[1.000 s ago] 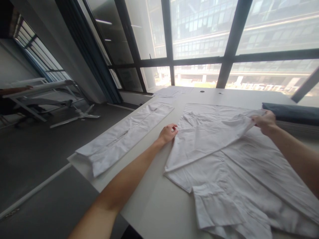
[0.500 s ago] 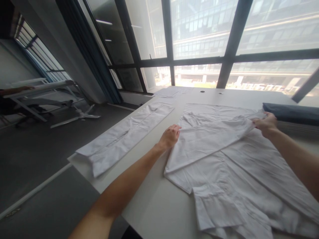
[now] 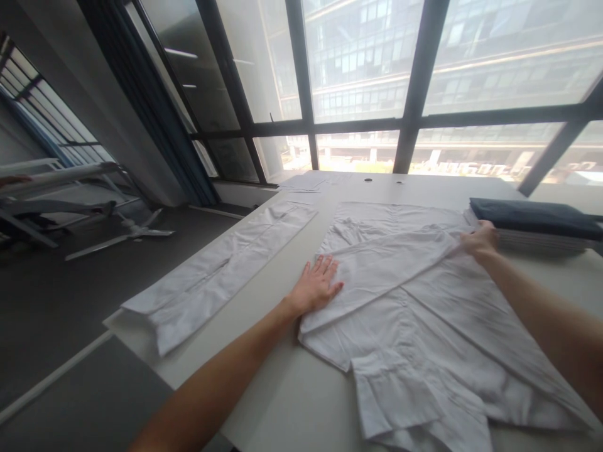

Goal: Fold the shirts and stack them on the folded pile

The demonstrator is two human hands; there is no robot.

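A white long-sleeved shirt (image 3: 424, 301) lies spread on the white table, partly folded over, with a wide cuff (image 3: 396, 395) at the near edge. My left hand (image 3: 316, 285) rests flat on the shirt's left edge, fingers spread. At the upper right of the folded part, my right hand (image 3: 480, 240) has its fingers closed on the shirt's fabric. Its fingertips are partly hidden by the cloth and the hand itself. Creases run across the folded layer between both hands.
Left of the shirt lies a long folded white garment (image 3: 221, 270). Beyond my right hand, dark folded cloth tops a stack of fabric (image 3: 532, 220). Paper sheets (image 3: 301, 182) lie at the table's (image 3: 282, 402) far end, before the windows. Another person's hand (image 3: 14, 179) shows far left.
My left hand has slid nearer along the shirt's left edge and flattened, fingers spreading. My right hand still grips the fabric. The whole view has shifted slightly to the right.
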